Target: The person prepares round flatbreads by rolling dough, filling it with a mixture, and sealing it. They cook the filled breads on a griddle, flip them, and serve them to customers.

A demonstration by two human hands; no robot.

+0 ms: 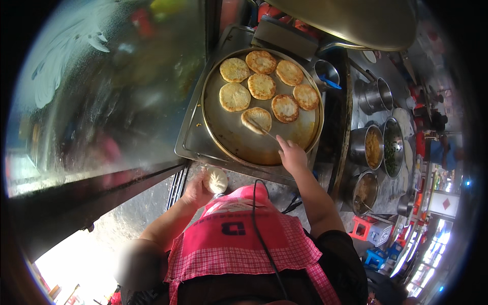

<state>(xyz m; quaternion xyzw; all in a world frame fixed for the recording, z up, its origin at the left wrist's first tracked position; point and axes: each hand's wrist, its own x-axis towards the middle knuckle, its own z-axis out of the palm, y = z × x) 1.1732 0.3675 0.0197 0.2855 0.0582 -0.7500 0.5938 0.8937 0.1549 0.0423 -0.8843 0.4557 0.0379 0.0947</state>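
Note:
A large round griddle pan point(232, 133) holds several flat round cakes, some pale and some browned. My right hand point(292, 154) grips the handle end of a thin metal spatula point(271, 135). Its far end meets the cake nearest me point(260, 115); whether the blade lies over or under that cake I cannot tell. In front of the pan's near edge, my left hand point(197, 189) holds a raw, pleated dough bun point(215, 180) with its gathered folds facing up. A browned cake point(285, 108) lies just beyond the spatula, to the right.
Right of the pan stands a metal pot point(326, 68) with a blue-handled tool. Farther right are steel containers of yellowish filling point(373, 146), chopped greens point(390, 152) and another filling point(365, 192). A cloudy panel point(145, 95) rises on the left; a big round lid point(366, 23) hangs above.

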